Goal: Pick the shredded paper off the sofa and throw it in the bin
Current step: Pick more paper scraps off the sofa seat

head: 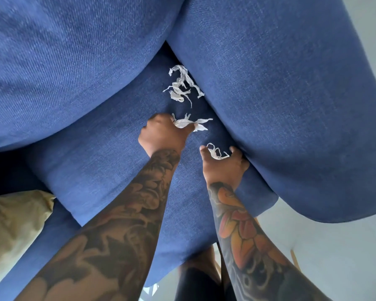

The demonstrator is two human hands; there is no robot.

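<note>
Where: on the blue sofa seat (109, 161), tight in the corner where the back cushion (63, 61) and the padded arm (291, 105) meet.
Left hand: the left hand (163, 135) has its grip closed round a wad of shredded paper (186, 123), strips trailing out to the right of the fist and brushing the seat.
Right hand: the right hand (224, 168) sits just beside the sofa arm, thumb and fingers spread and curling in around a small loop of paper (215, 153); that grip looks half closed, a pinch not yet made.
Loose pile: a larger tangle of strips (182, 85) lies further back, right in the crease, apart from both hands.
Step in hand: gathering, and I'd say the job is only partly done.
How to do it well: pinch low against the fabric so thin strips don't slip out; sweep the far tangle forward from the crease rather than pushing it deeper; keep the left fist tight so the trailing ends don't drop.
Risk: scraps could slide into the gap between cushion and arm.
Containers: no bin in view, so what it holds I can't tell; all the paper seen is on the sofa or in hand.
Also here: a tan cushion (11, 231) at lower left.
</note>
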